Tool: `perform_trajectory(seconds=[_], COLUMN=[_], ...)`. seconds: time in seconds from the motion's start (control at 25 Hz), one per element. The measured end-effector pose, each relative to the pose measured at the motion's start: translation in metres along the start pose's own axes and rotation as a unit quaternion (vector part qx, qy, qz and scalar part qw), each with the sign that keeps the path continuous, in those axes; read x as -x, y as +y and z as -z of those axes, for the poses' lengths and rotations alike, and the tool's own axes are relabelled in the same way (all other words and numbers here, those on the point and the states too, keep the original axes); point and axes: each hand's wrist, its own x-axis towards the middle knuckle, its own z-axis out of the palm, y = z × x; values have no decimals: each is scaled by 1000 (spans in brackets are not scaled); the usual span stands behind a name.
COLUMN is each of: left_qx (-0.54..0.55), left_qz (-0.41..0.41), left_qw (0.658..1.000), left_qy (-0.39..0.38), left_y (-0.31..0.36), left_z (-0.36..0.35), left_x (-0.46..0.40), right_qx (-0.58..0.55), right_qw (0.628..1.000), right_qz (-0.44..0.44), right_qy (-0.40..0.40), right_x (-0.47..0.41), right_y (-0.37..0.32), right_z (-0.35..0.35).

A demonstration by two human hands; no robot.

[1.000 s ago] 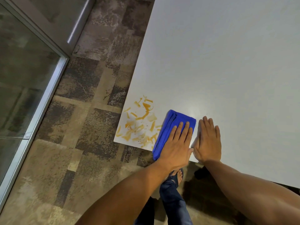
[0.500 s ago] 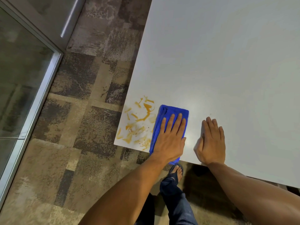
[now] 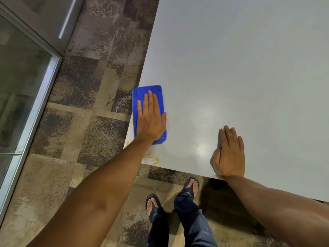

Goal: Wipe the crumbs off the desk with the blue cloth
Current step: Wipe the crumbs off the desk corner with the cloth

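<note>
Folded blue cloth (image 3: 148, 97) at desk (image 3: 240, 77) edge, seemingly overhanging

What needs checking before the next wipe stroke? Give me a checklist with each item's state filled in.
1. Left hand flat on the blue cloth: ok, straight fingers press it down.
2. Cloth at the desk's left edge: ok, it overhangs the edge of the desk.
3. Right hand bracing: ok, flat on the desk near the front edge, apart from the cloth.
4. Corner wiped off: not ok, orange crumbs and smears remain by the front edge, beside the left forearm.
5. Crumbs under the cloth: cannot tell, the cloth hides that patch.
6. Rest of the desk: ok, no crumbs show on it.
</note>
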Motion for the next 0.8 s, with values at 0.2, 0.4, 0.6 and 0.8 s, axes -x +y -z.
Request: perform_trajectory(seconds=[0.2,0.4,0.6,0.8], left_qx=[-1,9,11,32], left_qz=[28,58,79,48], left_qw=[1000,998,995,995], left_qy=[-3,-22,-55,-82], left_y=[-13,-26,-31,-42], left_z=[8,6,3,0], left_x=[3,59,108,141], right_qx=[-7,5,11,4], right_qw=[1000,1000,1000,1000], right_qz=[-2,2,-4,-2], right_qy=[2,-3,-12,-15], right_x=[-1,-1,-2,-2], right_y=[0,0,1,0], right_z=[-1,-2,-1,1])
